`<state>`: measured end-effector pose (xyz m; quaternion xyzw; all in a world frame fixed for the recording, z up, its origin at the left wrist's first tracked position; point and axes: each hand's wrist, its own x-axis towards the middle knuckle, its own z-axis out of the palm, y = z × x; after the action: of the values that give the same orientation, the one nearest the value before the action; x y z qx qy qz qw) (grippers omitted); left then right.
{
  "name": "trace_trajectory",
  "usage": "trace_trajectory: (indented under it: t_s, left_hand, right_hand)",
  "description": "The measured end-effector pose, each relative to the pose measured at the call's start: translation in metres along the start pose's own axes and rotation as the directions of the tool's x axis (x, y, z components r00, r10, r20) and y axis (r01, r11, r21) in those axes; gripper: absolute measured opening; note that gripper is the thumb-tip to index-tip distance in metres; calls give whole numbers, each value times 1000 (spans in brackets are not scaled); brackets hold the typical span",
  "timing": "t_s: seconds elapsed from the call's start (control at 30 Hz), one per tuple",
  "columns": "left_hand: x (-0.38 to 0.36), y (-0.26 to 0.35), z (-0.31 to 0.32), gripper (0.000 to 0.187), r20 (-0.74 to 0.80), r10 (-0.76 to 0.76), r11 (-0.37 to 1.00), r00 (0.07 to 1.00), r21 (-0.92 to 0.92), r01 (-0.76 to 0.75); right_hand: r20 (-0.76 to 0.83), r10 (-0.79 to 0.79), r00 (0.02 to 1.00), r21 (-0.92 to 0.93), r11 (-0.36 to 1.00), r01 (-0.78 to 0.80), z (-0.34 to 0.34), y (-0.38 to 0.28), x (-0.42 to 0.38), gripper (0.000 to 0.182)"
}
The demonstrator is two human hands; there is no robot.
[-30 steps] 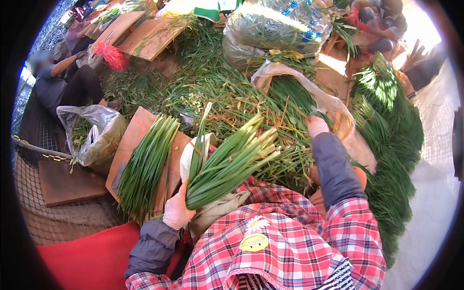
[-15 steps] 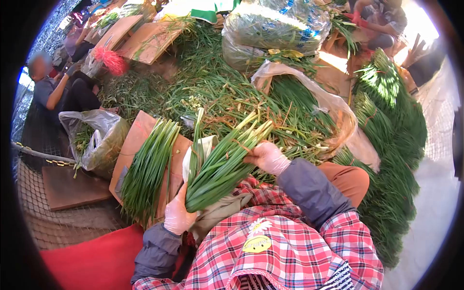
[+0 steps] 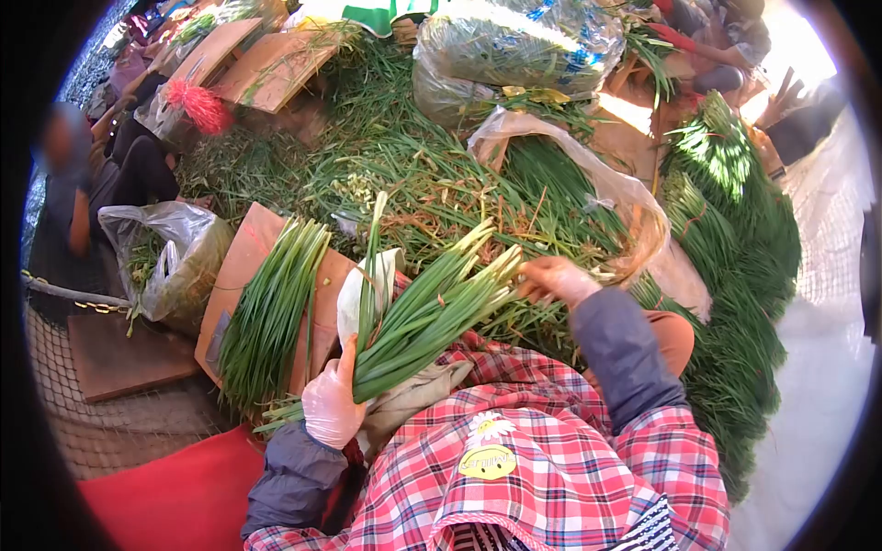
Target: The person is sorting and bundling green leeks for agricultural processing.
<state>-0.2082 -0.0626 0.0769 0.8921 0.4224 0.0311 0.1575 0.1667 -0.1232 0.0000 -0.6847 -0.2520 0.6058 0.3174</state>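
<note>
My left hand (image 3: pixel 333 401), in a thin clear glove, is closed around the lower leafy part of a bunch of garlic chives (image 3: pixel 427 308). The bunch slants up to the right over my lap, its pale ends fanned out, and a thin reddish band shows across it. My gloved right hand (image 3: pixel 558 279) is at those pale ends, fingers bent together; what they pinch, if anything, is hidden. A few stalks (image 3: pixel 370 285) stand apart beside the bunch, near a white cloth-like piece (image 3: pixel 354 298). More chives (image 3: pixel 274 317) lie on a board (image 3: pixel 260 230) to the left.
Loose leaves and trimmings (image 3: pixel 386 156) cover the ground ahead. An open plastic bag (image 3: pixel 643 207) holds more chives; tied bunches (image 3: pixel 735 275) are piled at right. Another bag (image 3: pixel 188 266) stands at left, and a wrapped bale (image 3: pixel 519 60) at the back. Other people sit around.
My right hand has let go of the bunch's side and moved right, to just beyond its pale ends. The left hand keeps its hold, slightly lower. The view has shifted a little.
</note>
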Motion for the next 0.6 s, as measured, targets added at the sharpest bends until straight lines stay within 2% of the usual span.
trace_trajectory:
  t_s: [0.03, 0.07, 0.1, 0.17, 0.27, 0.37, 0.43, 0.5, 0.53, 0.6]
  left_hand:
    - [2, 2, 1, 88, -2, 17, 1000, 1000, 18, -17]
    - [0, 4, 1, 90, 0, 32, 999, 999, 36, -32]
    - [-1, 5, 2, 92, 2, 46, 997, 999, 54, -46]
    - [-4, 5, 3, 87, 26, 27, 996, 999, 79, -29]
    - [-4, 4, 3, 84, 54, -2, 994, 999, 110, -4]
    - [0, 5, 4, 86, 76, -40, 996, 996, 83, 34]
    - [1, 6, 5, 88, 112, -65, 997, 992, 49, 60]
    - [6, 7, 6, 91, 126, -103, 995, 987, 15, 102]
    - [5, 7, 6, 92, 133, -119, 993, 984, 19, 117]
    - [7, 5, 6, 94, 141, -153, 988, 978, 33, 149]
  right_hand:
    - [20, -52, 998, 144, 988, 49, 20, -3, -2, 37]
    - [-26, -114, 993, 304, 945, 116, 39, 1, 4, 28]
    - [-40, -87, 995, 450, 888, 95, 50, 10, 19, 23]
    - [-87, -47, 995, 482, 872, 83, 62, 17, 29, 23]
    - [-104, -92, 990, 313, 942, 120, 63, 21, 31, 23]
    - [-51, -311, 949, -56, 950, 308, 83, -5, -7, 23]
    - [341, -263, 902, -126, 939, 321, 99, -30, -48, 22]
    - [679, -155, 718, -56, 964, 261, 104, -52, -76, 20]
    - [668, -314, 674, -16, 900, 435, 99, -57, -82, 19]
    - [541, -222, 811, 13, 967, 255, 68, -74, -89, 18]
